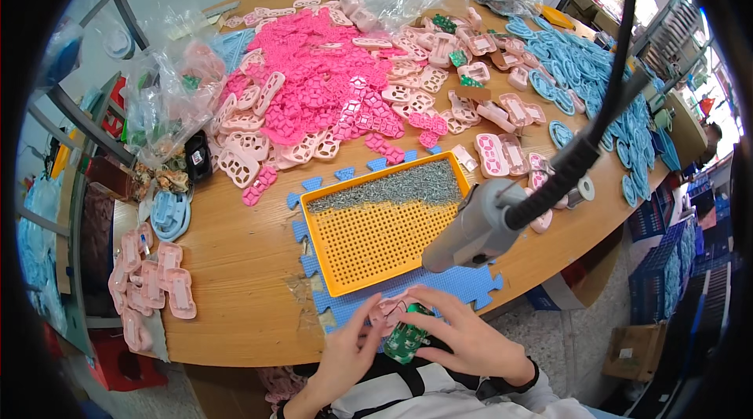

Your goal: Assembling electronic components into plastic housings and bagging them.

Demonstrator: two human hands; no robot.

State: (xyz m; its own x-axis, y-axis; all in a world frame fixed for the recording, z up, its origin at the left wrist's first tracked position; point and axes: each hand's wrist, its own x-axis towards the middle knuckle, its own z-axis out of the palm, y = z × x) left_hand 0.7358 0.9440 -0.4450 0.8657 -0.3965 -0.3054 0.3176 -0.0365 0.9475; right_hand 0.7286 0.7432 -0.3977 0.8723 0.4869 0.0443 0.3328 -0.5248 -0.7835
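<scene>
At the table's front edge my left hand [350,354] is closed on a light pink plastic shell [390,308]. A green circuit board [404,340] hangs tilted just below the shell, and thin dark wires show between the two. My right hand [476,343] pinches the board between thumb and fingers, its upper fingers reaching the shell's far rim. Just beyond my hands lies a yellow perforated tray [353,250] with many small silver screws [392,188] heaped along its far side. A grey electric screwdriver [478,227] hangs on a black cable above the tray's right side.
Blue foam mat [463,286] lies under the tray. Bright pink silicone keypads [321,82] and pale pink shells are heaped behind it. Blue plastic frames [596,66] pile up at the right. More pink shells [153,282] sit at the left, near a clear plastic bag [161,97].
</scene>
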